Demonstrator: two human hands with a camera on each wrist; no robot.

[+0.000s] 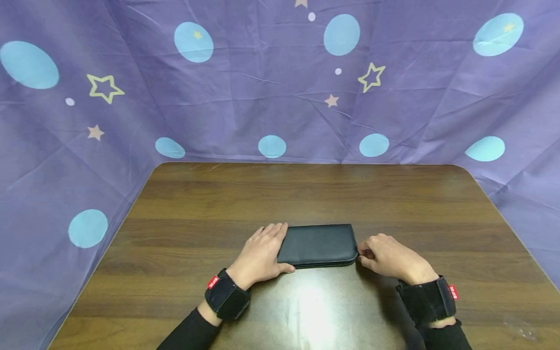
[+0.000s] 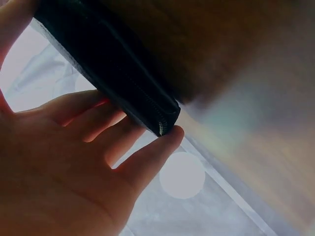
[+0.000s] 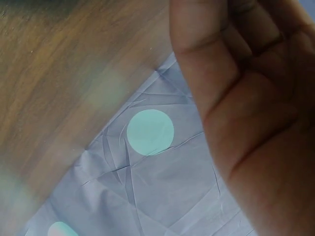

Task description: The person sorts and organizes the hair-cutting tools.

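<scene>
A black zip-around wallet (image 1: 321,245) lies flat on the wooden table. My left hand (image 1: 260,255) holds its left end, the thumb at the front edge and the fingers along the end towards the back. In the left wrist view, the fingers of the left hand (image 2: 83,157) touch the wallet (image 2: 113,69), and zipper teeth show near its corner. At the wallet's front right corner, my right hand (image 1: 391,257) has thumb and forefinger curled in a pinch at the zipper edge; the pinched part is hidden. The right wrist view shows the right hand (image 3: 261,113) with fingers bent, their tips out of frame.
The brown wooden table (image 1: 306,194) stretches around the wallet, with glare in front of it. A purple cloth (image 1: 262,97) with blue dots and stars hangs behind and beside the table. Near the front right lies a small transparent scrap (image 1: 522,330).
</scene>
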